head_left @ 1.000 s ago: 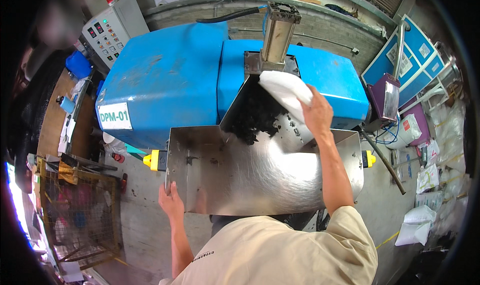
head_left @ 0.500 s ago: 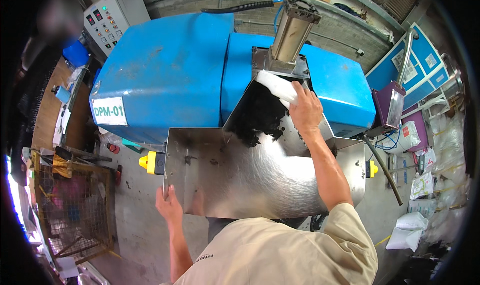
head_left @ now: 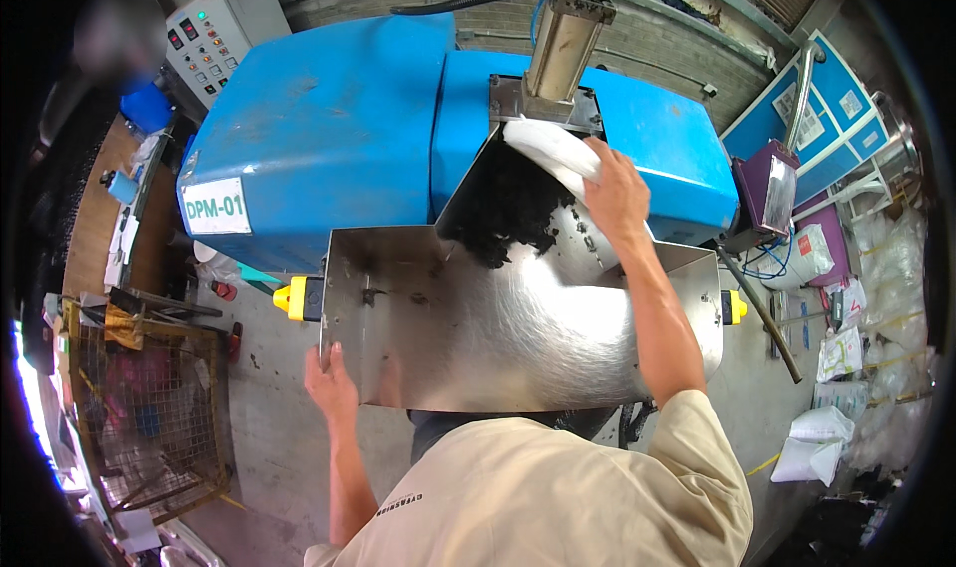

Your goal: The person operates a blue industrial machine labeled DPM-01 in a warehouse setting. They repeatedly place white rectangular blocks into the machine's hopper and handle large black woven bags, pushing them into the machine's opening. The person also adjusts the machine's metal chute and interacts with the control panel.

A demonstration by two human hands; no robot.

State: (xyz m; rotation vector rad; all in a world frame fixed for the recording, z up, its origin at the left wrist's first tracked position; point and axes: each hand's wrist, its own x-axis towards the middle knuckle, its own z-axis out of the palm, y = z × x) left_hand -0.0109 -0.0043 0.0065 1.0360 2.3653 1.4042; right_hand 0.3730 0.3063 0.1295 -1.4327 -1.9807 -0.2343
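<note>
My right hand point(head_left: 619, 191) is closed around one end of a white, elongated bundle point(head_left: 548, 149), perhaps cloth or plastic. The bundle reaches up and left over the narrow throat of a steel hopper tray point(head_left: 478, 338). Loose black material point(head_left: 508, 204) lies in that throat, with a few scraps on the bare metal beside my wrist. At the tray's left edge, my left hand point(head_left: 334, 383) grips the rim, its fingertips partly hidden. My right forearm crosses above the tray's right part.
Behind the tray stands a large blue machine point(head_left: 329, 129) with an upright metal cylinder point(head_left: 568, 44). Yellow-black fittings point(head_left: 297, 298) stick out beside the tray. A wire cage point(head_left: 149, 418) is at left, white bags point(head_left: 812, 446) at right, and a control cabinet point(head_left: 204, 44) far left.
The white bundle has tilted and bent, its right end now higher beside my hand. More bare metal with scraps shows below it. The whole view has shifted slightly; my left hand stays at the rim.
</note>
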